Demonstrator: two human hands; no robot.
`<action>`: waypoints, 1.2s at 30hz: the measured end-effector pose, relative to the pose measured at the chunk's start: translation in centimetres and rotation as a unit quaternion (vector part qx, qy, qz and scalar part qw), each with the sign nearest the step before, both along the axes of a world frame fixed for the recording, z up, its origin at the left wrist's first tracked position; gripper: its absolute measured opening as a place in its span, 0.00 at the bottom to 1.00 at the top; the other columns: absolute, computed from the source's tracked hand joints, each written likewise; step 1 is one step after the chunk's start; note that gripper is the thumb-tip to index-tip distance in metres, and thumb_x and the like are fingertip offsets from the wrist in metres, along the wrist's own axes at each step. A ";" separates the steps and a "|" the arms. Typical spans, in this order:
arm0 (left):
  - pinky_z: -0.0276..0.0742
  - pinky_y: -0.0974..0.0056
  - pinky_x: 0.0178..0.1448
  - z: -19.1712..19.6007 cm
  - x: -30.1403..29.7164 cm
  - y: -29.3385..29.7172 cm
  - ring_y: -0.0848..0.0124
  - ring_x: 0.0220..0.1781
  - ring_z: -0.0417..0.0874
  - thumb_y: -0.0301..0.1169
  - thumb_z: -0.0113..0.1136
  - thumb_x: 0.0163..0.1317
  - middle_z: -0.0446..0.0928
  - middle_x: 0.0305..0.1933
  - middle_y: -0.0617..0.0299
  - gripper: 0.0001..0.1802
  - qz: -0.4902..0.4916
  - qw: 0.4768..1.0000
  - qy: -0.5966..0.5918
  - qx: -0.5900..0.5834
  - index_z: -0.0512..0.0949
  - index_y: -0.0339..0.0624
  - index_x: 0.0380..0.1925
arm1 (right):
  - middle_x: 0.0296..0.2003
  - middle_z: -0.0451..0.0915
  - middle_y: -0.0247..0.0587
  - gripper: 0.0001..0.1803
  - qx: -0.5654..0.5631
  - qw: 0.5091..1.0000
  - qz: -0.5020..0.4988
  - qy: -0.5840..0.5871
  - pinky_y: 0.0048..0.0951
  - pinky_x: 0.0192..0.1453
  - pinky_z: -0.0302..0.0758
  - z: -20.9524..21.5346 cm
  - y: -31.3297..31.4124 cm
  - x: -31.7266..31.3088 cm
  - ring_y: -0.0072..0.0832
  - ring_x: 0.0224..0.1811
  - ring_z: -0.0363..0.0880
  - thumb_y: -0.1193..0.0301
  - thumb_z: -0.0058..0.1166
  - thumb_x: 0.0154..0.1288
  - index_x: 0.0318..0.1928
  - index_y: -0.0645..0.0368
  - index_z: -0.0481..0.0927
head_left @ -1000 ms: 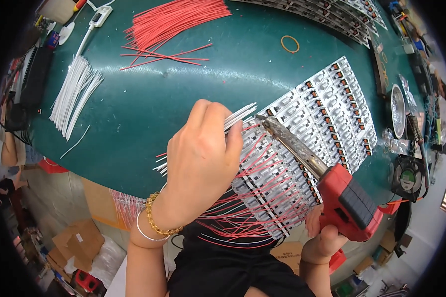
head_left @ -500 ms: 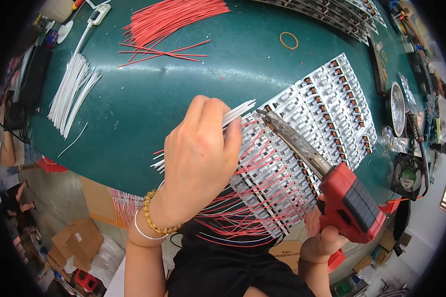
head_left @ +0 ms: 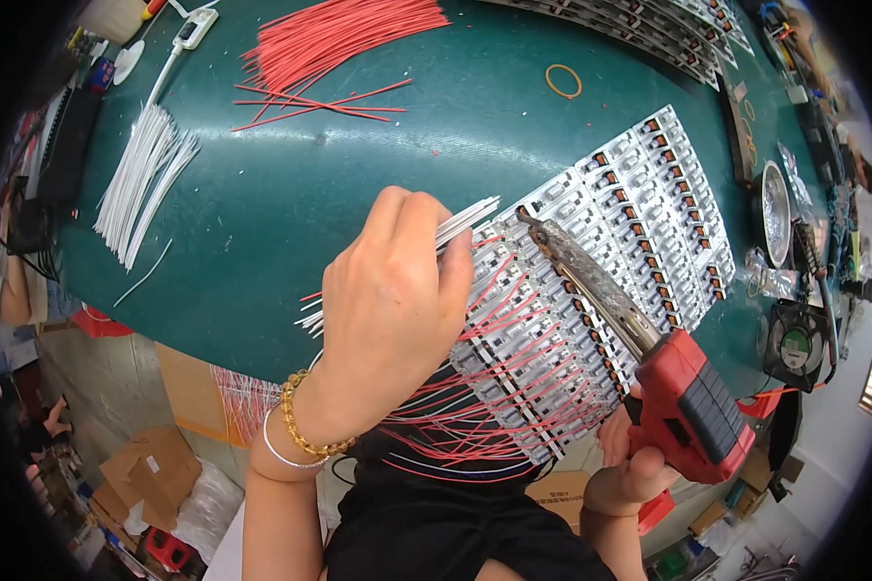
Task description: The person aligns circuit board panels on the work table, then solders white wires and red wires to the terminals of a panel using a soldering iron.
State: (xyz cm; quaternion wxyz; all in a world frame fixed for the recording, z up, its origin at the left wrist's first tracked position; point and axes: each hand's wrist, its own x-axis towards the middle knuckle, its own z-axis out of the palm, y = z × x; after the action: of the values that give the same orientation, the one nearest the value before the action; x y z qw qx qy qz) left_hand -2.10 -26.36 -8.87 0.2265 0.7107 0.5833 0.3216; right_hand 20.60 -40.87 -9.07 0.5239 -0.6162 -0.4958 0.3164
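Observation:
My left hand (head_left: pixel 388 305) is closed around a bundle of white wires (head_left: pixel 470 221), whose ends stick out past the thumb and behind the palm. Just right of it lies a slanted panel of small circuit boards (head_left: pixel 639 184), with many red wires (head_left: pixel 513 363) attached along its near left part and hanging over the table edge. My right hand (head_left: pixel 639 470) grips the red and black handle of a soldering gun (head_left: pixel 693 407). The gun's darkened metal barrel crosses the panel, its tip close to the far left edge near my left fingers. Whether the tip touches a board I cannot tell.
A heap of red wires (head_left: pixel 344 34) lies at the far side of the green table (head_left: pixel 291 203), with white wires (head_left: pixel 140 184) at left. Stacked panels (head_left: pixel 639 34) stand at the back right. A rubber band (head_left: pixel 564 81), metal bowl (head_left: pixel 775 213) and small fan (head_left: pixel 796 344) are also there.
The soldering gun has shifted slightly right, its tip moving a little away from my left fingers. The panel's right edge has moved slightly left. My left hand stays nearly still.

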 end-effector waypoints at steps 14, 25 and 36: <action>0.72 0.63 0.35 0.4 0.4 -0.2 0.63 0.31 0.78 0.20 0.62 0.55 0.77 0.33 0.55 0.04 -0.016 0.999 -0.045 -0.019 0.75 0.32 0.27 | 0.10 0.64 0.27 0.47 -0.080 0.988 0.057 0.119 0.22 0.16 0.64 1.1 -0.2 -0.2 0.18 0.09 0.63 0.39 0.59 0.56 0.52 0.76 0.68; 0.72 0.56 0.30 -0.2 0.7 -0.2 0.55 0.29 0.78 0.24 0.62 0.54 0.73 0.30 0.55 0.07 -0.022 0.999 -0.016 0.033 0.72 0.36 0.28 | 0.10 0.64 0.28 0.44 -0.047 0.998 0.045 -0.007 0.21 0.14 0.61 -1.0 -2.2 1.9 0.17 0.09 0.62 0.41 0.62 0.55 0.48 0.75 0.69; 0.72 0.56 0.29 -0.5 0.8 -0.2 0.56 0.28 0.77 0.23 0.63 0.52 0.72 0.29 0.55 0.08 -0.030 0.998 -0.003 0.058 0.72 0.36 0.28 | 0.29 0.72 0.34 0.43 -0.041 0.994 0.001 0.104 0.30 0.38 0.66 -0.9 -2.7 1.3 0.27 0.32 0.69 0.41 0.63 0.54 0.52 0.69 0.74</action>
State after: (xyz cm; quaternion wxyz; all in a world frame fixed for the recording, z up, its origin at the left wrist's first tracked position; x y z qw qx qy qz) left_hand -1.32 -26.56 -9.41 0.1957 0.7389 0.5414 0.3501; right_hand 21.88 -43.60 -9.95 0.5461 -0.6006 -0.4260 0.3994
